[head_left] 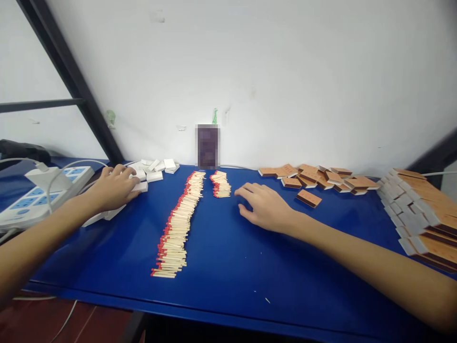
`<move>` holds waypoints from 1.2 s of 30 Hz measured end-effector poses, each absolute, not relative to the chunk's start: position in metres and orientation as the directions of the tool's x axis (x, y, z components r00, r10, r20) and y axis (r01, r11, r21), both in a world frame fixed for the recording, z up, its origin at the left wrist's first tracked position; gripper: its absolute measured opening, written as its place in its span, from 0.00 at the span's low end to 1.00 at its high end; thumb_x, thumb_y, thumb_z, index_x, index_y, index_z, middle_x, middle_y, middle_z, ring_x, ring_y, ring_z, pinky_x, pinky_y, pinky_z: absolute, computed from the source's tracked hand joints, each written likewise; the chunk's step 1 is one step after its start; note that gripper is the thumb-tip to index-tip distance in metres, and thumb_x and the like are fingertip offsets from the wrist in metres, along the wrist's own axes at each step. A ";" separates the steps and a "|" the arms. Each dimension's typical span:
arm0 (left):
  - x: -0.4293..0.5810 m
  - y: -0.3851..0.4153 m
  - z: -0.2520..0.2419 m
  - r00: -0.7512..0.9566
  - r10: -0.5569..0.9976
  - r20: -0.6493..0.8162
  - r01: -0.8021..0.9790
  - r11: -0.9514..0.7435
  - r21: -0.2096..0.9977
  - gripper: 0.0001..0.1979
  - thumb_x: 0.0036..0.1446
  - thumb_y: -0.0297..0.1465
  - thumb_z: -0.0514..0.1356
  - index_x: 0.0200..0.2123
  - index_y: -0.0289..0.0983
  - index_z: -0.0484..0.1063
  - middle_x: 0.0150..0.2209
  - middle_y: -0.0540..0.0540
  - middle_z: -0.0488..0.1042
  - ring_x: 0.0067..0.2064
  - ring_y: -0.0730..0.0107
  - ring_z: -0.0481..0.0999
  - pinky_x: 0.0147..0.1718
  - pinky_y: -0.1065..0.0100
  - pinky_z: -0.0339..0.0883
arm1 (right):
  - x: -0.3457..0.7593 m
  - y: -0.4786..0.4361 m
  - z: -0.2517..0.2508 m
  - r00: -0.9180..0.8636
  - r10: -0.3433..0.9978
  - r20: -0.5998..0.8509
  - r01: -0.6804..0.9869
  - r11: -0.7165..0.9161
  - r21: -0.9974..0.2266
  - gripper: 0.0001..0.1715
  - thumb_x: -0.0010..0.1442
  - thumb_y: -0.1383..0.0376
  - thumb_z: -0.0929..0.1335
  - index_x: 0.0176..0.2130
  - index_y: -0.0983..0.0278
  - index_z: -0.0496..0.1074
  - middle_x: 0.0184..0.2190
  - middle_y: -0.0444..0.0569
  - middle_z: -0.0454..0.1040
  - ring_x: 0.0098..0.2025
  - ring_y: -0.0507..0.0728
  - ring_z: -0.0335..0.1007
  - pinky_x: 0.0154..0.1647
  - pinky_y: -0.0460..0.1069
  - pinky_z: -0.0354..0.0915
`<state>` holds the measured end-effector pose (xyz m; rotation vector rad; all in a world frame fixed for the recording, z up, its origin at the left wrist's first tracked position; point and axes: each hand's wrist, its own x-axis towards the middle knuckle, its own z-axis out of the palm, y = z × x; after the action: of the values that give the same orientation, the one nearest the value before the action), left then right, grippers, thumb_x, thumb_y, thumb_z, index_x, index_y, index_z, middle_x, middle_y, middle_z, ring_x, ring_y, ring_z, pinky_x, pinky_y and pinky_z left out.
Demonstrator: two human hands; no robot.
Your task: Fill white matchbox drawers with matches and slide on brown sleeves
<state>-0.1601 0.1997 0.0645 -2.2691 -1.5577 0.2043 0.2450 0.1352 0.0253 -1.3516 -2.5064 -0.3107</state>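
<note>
My left hand (116, 186) reaches over a pile of small white trays (154, 176) at the back left, its fingers spread on or just above them. My right hand (266, 207) rests palm down near the middle, fingers apart and slightly curled, with nothing visible in it. Just left of its fingertips lies a short row of matches (221, 185). A longer row of red-headed matches (178, 228) runs from the back toward the front edge. Orange-brown matchbox sleeves (316, 177) lie loosely at the back right, one nearer my right hand.
Stacked matchboxes (424, 214) stand at the far right. A white power strip (46, 197) with cables lies at the left. Behind the blue table (228, 267) are a wall, a dark pixelated rectangle (207, 146) and a black metal frame (67, 71).
</note>
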 end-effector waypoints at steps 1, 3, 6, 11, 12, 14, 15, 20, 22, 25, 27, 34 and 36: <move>-0.160 0.198 0.066 0.382 0.920 0.083 0.870 -0.328 -0.369 0.20 0.65 0.38 0.53 0.49 0.30 0.75 0.56 0.29 0.66 0.57 0.37 0.60 0.53 0.38 0.55 | 0.243 0.141 0.023 -0.513 0.786 0.346 0.841 0.540 0.019 0.12 0.63 0.66 0.64 0.46 0.64 0.72 0.44 0.54 0.75 0.43 0.61 0.70 0.43 0.54 0.64; -0.160 0.195 0.070 0.407 0.912 0.047 0.870 -0.371 -0.323 0.19 0.64 0.40 0.52 0.48 0.33 0.75 0.55 0.33 0.68 0.56 0.40 0.61 0.52 0.41 0.57 | 0.242 0.154 0.017 -0.508 0.787 0.352 0.822 0.565 -0.077 0.10 0.62 0.68 0.65 0.44 0.63 0.72 0.40 0.52 0.75 0.41 0.59 0.70 0.41 0.53 0.64; -0.158 0.194 0.072 0.463 0.886 -0.019 0.857 -0.453 -0.247 0.16 0.63 0.39 0.51 0.43 0.39 0.76 0.51 0.40 0.73 0.55 0.49 0.65 0.53 0.50 0.58 | 0.240 0.170 0.007 -0.533 0.740 0.409 0.761 0.631 -0.151 0.07 0.61 0.69 0.65 0.40 0.63 0.71 0.36 0.50 0.74 0.40 0.58 0.68 0.42 0.52 0.63; -0.155 0.200 0.065 0.480 0.877 -0.015 0.862 -0.475 -0.176 0.15 0.61 0.40 0.51 0.43 0.39 0.73 0.46 0.41 0.75 0.51 0.52 0.69 0.52 0.53 0.59 | 0.232 0.180 0.003 -0.560 0.691 0.457 0.677 0.700 -0.229 0.06 0.60 0.70 0.65 0.38 0.63 0.72 0.32 0.48 0.71 0.33 0.55 0.66 0.36 0.50 0.61; -0.154 0.200 0.066 0.478 0.878 -0.008 0.865 -0.472 -0.172 0.16 0.61 0.40 0.51 0.44 0.39 0.72 0.46 0.41 0.75 0.51 0.52 0.70 0.52 0.52 0.59 | 0.231 0.181 0.004 -0.566 0.686 0.457 0.662 0.709 -0.244 0.06 0.59 0.70 0.65 0.37 0.63 0.72 0.30 0.47 0.71 0.31 0.54 0.66 0.34 0.49 0.61; -0.147 0.194 0.073 0.474 0.880 0.037 0.873 -0.464 -0.147 0.18 0.61 0.40 0.51 0.48 0.38 0.71 0.47 0.40 0.74 0.51 0.51 0.70 0.52 0.52 0.60 | 0.229 0.182 0.006 -0.573 0.672 0.469 0.627 0.728 -0.278 0.07 0.59 0.71 0.65 0.36 0.63 0.72 0.28 0.45 0.70 0.28 0.53 0.64 0.32 0.48 0.59; -0.141 0.187 0.077 0.475 0.876 0.078 0.877 -0.464 -0.125 0.20 0.62 0.41 0.51 0.53 0.39 0.68 0.49 0.40 0.73 0.52 0.52 0.70 0.51 0.53 0.62 | 0.229 0.183 0.007 -0.567 0.668 0.482 0.612 0.733 -0.297 0.07 0.59 0.71 0.65 0.35 0.63 0.72 0.27 0.44 0.69 0.28 0.52 0.63 0.32 0.48 0.59; -0.075 0.110 0.089 0.469 0.769 0.434 0.689 -0.626 0.366 0.24 0.62 0.36 0.57 0.60 0.43 0.62 0.49 0.45 0.70 0.47 0.63 0.73 0.48 0.63 0.69 | 0.231 0.185 0.006 -0.452 0.727 0.517 0.621 0.672 -0.404 0.05 0.57 0.70 0.65 0.31 0.63 0.71 0.28 0.45 0.71 0.29 0.53 0.65 0.33 0.48 0.60; -0.042 0.069 0.081 0.580 0.727 0.368 0.570 -0.685 0.454 0.22 0.59 0.31 0.58 0.58 0.46 0.66 0.46 0.48 0.70 0.44 0.67 0.74 0.44 0.65 0.71 | 0.233 0.186 0.007 -0.441 0.734 0.516 0.630 0.663 -0.404 0.04 0.56 0.70 0.65 0.30 0.63 0.70 0.29 0.47 0.72 0.31 0.54 0.66 0.35 0.49 0.61; -0.004 0.019 0.060 0.664 0.677 0.318 0.463 -0.706 0.536 0.19 0.56 0.26 0.62 0.51 0.47 0.73 0.45 0.48 0.70 0.43 0.69 0.74 0.42 0.69 0.73 | 0.236 0.188 0.010 -0.431 0.737 0.521 0.655 0.653 -0.381 0.04 0.56 0.69 0.65 0.30 0.63 0.70 0.30 0.46 0.71 0.32 0.55 0.66 0.36 0.50 0.60; 0.010 0.003 0.046 0.669 0.681 0.298 0.461 -0.694 0.553 0.17 0.59 0.29 0.62 0.51 0.46 0.73 0.46 0.47 0.70 0.42 0.69 0.75 0.38 0.71 0.74 | 0.235 0.190 0.011 -0.394 0.744 0.539 0.680 0.631 -0.374 0.03 0.56 0.68 0.66 0.32 0.62 0.71 0.30 0.46 0.70 0.32 0.55 0.65 0.36 0.50 0.60; 0.022 0.021 0.045 0.678 0.610 0.409 0.556 -0.790 0.257 0.16 0.64 0.30 0.59 0.54 0.42 0.70 0.51 0.39 0.71 0.53 0.53 0.71 0.53 0.50 0.70 | 0.223 0.193 0.002 -0.443 0.681 0.583 0.608 0.706 -0.364 0.08 0.58 0.65 0.67 0.40 0.62 0.73 0.38 0.50 0.71 0.40 0.58 0.69 0.47 0.54 0.65; 0.020 0.011 0.034 0.650 0.608 0.456 0.545 -0.791 0.276 0.19 0.64 0.30 0.59 0.58 0.43 0.68 0.57 0.38 0.67 0.58 0.51 0.68 0.56 0.48 0.67 | 0.221 0.192 -0.001 -0.466 0.682 0.564 0.622 0.705 -0.339 0.10 0.59 0.65 0.66 0.42 0.62 0.74 0.41 0.52 0.71 0.45 0.60 0.69 0.50 0.56 0.65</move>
<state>0.0199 0.0106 0.0338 -2.9563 -1.0369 -0.8863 0.2212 0.1915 -0.0012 -0.9885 -2.2165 0.1110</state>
